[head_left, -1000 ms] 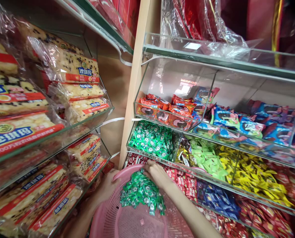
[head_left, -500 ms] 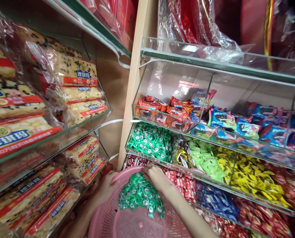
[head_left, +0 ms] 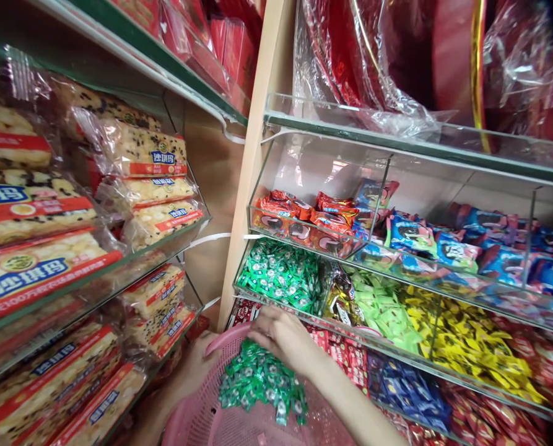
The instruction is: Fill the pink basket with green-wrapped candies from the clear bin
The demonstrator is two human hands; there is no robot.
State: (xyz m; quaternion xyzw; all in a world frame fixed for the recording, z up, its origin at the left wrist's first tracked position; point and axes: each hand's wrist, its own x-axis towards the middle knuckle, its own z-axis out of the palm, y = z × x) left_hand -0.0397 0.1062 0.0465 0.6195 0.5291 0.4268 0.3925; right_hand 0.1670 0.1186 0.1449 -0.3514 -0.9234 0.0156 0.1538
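A pink plastic basket (head_left: pixel 197 402) with mesh-like holes is tilted below the shelves. Inside it lies a pile of green-wrapped candies (head_left: pixel 262 381). My left hand (head_left: pixel 206 353) is closed around the basket's left rim, its fingers partly hidden. My right hand (head_left: pixel 278 337) is over the far edge of the basket, at the top of the candy pile, with bent fingers pointing left. Its fingertips are hidden, so what it grips cannot be made out. Just above it, a clear shelf bin holds similar green-wrapped candies (head_left: pixel 280 272).
To the left, glass shelves hold packaged puffed-grain bars (head_left: pixel 148 155). On the right, yellow-wrapped candies (head_left: pixel 471 334), blue-wrapped candies (head_left: pixel 406 384) and red snack packs (head_left: pixel 304 210) fill divided bins. A wooden post (head_left: pixel 246 186) stands between the shelf units.
My right hand has shifted slightly left and down, further over the candy pile. My left hand keeps its hold on the rim. The view has tilted a little upward.
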